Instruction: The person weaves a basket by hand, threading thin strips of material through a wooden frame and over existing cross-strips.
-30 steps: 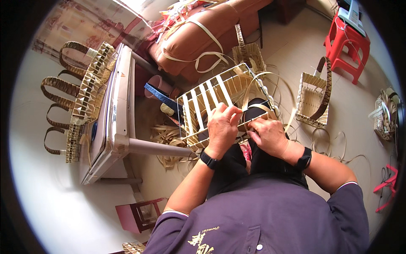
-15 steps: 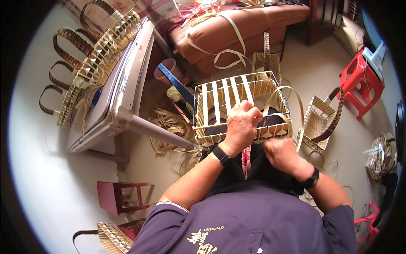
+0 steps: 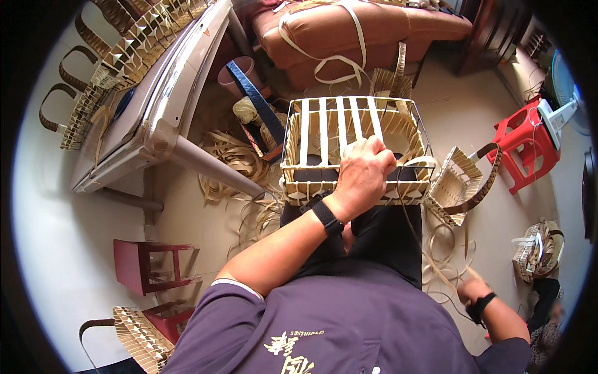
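Note:
On my lap rests a rectangular basket frame (image 3: 358,185) of dark wire, its sides wrapped in cream weaving strips. Several pale flat strips (image 3: 323,131) run in parallel across its left part, while the right part shows no such strips. My left hand (image 3: 364,168) is closed on the frame's near edge, around the end of a crosswise strip; its fingertips are partly hidden. Out to the lower right, my right hand (image 3: 474,291) is closed on a long weaving strip (image 3: 415,240) that trails from the basket. The hand is slightly blurred.
A handled basket (image 3: 453,187) stands right of my knees, near a red stool (image 3: 526,140). Finished baskets (image 3: 134,53) line the table (image 3: 165,118) at left. Loose strips (image 3: 227,163) lie on the floor by a pink bin (image 3: 227,75). A brown sofa (image 3: 349,37) stands behind.
My right hand has moved from beside the basket out to the lower right, drawing the strip along. The loop over the basket's right side has shrunk. My left hand stays on the frame.

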Motion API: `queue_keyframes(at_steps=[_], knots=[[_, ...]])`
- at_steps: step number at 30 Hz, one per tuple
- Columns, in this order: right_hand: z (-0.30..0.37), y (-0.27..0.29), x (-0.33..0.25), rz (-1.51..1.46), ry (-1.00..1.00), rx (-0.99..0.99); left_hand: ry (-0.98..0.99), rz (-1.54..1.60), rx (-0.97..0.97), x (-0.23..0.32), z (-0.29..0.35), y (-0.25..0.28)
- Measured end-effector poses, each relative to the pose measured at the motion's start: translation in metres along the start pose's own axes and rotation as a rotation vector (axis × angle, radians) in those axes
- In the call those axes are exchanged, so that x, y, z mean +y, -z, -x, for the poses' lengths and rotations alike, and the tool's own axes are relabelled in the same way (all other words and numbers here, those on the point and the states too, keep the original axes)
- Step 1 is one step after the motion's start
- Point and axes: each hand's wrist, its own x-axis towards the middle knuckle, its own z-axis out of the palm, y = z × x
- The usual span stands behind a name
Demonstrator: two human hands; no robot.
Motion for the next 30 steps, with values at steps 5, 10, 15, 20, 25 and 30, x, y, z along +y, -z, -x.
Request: queue_keyframes(at_steps=[5, 10, 15, 20, 25, 30], knots=[[0.028, 0.33, -0.153, -0.65, 0.292, 1.197, 0.022, -0.062, 0.007, -0.008, 0.003, 0.012], [0.013, 0.378, -0.195, -0.972, 0.408, 1.188, 0.004, -0.053, -0.002, -0.009, 0.0, 0.014], [0.001, 0.28, -0.128, -0.363, 0.383, 1.186, 0.055, -0.079, 0.003, -0.006, 0.007, 0.019], [-0.031, -0.04, 0.007, 0.139, -0.041, 0.392, 0.044, -0.002, -0.013, 0.004, -0.001, 0.006], [-0.02, 0.033, -0.004, -0.196, 0.017, -0.18, 0.043, -0.013, -0.01, -0.001, 0.007, 0.007], [0.032, 0.327, -0.155, -0.916, 0.477, 1.09, 0.067, -0.048, -0.071, -0.008, 0.0, 0.014]])
